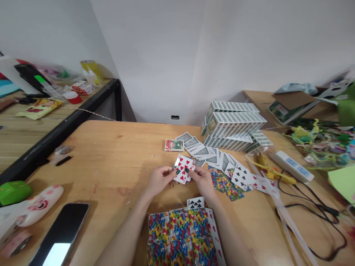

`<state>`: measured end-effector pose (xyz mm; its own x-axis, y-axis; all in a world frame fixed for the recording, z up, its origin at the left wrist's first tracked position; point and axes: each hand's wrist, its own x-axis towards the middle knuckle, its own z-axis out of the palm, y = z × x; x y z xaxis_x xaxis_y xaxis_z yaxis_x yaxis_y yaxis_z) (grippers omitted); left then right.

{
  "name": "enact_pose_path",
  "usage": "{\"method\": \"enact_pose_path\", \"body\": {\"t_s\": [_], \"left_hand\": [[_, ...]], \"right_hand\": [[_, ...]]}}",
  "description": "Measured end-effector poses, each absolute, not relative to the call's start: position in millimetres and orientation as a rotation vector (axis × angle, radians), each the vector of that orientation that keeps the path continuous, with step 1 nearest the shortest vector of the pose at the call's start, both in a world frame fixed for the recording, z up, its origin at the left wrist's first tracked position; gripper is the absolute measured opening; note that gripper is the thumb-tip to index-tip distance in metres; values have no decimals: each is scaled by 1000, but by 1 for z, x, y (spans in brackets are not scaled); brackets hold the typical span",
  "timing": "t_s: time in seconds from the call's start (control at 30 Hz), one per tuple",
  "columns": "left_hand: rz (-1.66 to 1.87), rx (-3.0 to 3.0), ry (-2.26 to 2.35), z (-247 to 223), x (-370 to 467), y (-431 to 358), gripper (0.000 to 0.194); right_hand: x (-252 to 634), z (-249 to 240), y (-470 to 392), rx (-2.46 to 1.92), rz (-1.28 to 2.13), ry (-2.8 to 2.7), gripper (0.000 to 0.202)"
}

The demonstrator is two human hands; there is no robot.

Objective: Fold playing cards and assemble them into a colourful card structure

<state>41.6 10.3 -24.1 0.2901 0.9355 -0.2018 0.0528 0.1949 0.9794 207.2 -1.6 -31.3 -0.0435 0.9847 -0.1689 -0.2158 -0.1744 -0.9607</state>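
Both hands hold playing cards [181, 167] over the middle of the table, the nine of hearts in front and another heart card partly hidden behind. My left hand [162, 180] pinches the left edge with its thumb on top. On the right side, my right hand [202, 180] presses its thumb on the card faces. Between my forearms lies a block of colourful patterned sheets [180, 236], with a ten of clubs [195, 203] sticking out at its top. A fan of face-down cards [206, 153] spreads beyond my right hand, ending in a club card [240, 176] face up.
A boxed card deck [174, 145] lies behind the cards. Stacked long packs of decks [235, 123] stand at the back right. A power strip [291, 166], yellow scissors [273, 173] and black cables are on the right. A phone [59, 234] rests at the left front.
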Motion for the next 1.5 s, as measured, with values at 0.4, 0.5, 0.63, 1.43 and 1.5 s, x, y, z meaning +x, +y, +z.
{"method": "enact_pose_path", "body": {"t_s": [0.4, 0.5, 0.63, 1.43, 1.5], "left_hand": [[690, 1236, 1126, -31, 38, 10, 28], [863, 1340, 1224, -30, 39, 10, 23], [952, 1371, 1290, -27, 39, 12, 17], [767, 1777, 1257, -29, 40, 7, 17], [769, 1778, 1255, -29, 40, 8, 18]], "right_hand": [[210, -27, -1, -1166, 1466, -1047, 33], [210, -34, 1, -1155, 1570, -1068, 26], [208, -39, 0, -1152, 1601, -1124, 24], [201, -24, 3, -1371, 1467, -1357, 3], [201, -24, 2, -1376, 1457, -1361, 4]]}}
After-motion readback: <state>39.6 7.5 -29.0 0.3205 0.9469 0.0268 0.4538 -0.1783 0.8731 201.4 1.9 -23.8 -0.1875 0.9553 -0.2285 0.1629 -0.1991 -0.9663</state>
